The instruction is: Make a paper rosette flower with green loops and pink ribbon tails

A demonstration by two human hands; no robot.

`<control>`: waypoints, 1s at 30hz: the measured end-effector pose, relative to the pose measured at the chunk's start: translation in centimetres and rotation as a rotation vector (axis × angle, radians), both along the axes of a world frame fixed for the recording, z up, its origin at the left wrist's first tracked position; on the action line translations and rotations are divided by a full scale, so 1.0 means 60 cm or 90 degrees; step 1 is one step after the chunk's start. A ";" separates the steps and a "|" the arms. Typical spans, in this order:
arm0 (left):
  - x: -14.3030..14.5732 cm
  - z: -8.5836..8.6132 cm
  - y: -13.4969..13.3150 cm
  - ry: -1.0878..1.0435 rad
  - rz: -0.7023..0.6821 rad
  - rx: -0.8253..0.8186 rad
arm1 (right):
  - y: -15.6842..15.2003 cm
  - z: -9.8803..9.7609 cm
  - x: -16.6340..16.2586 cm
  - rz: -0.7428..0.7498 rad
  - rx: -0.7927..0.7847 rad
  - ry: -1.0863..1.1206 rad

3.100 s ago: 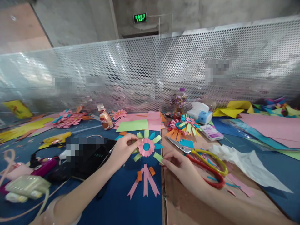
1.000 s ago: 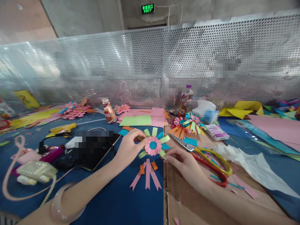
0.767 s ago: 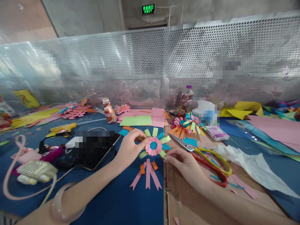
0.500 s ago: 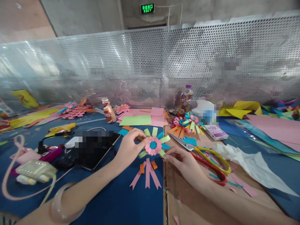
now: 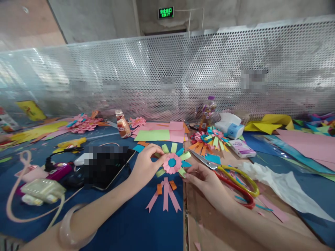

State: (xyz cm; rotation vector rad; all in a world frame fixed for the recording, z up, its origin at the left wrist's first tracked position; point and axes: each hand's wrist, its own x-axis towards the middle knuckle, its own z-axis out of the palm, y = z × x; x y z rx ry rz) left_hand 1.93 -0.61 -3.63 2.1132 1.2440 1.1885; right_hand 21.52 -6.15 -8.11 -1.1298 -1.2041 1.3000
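Pink paper tails (image 5: 165, 198) with notched ends fan out on the near part of the blue bench (image 5: 131, 226), two orange pieces (image 5: 159, 189) near their top. Just beyond, the left hand (image 5: 146, 160) pinches the left side of a paper rosette (image 5: 172, 162) between thumb and fingers: blue centre, pink petals, green and blue rays. Whether it touches the bench I cannot tell. The right hand (image 5: 205, 177) has its grip closed on the outer tip of a green strip (image 5: 181, 172) at the rosette's lower right. Moments ago more of that strip stood out from the pink petals; now it reaches in against them, so it reads as one more ray in the ring. Scissors (image 5: 211, 165) with yellow and red handles lie just beside the right hand. Farther off come two ribboned rosettes (image 5: 216, 133), a green paper sheet (image 5: 152, 135) and a purple-capped bottle (image 5: 208, 113), then a perforated metal screen (image 5: 157, 62) and, highest, a lit exit sign (image 5: 165, 13).
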 end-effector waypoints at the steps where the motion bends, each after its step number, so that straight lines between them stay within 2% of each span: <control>1: 0.000 0.000 0.000 -0.001 0.001 -0.001 | 0.000 -0.001 0.000 -0.001 0.002 0.003; 14: -0.007 -0.001 0.012 0.022 0.023 -0.016 | -0.001 0.000 0.002 -0.001 -0.004 0.137; 24: -0.014 -0.012 0.026 0.067 0.055 -0.089 | 0.000 -0.004 0.001 0.025 -0.006 0.058; 30: -0.020 -0.036 0.044 0.141 0.066 -0.116 | 0.002 -0.010 0.002 0.015 0.001 -0.033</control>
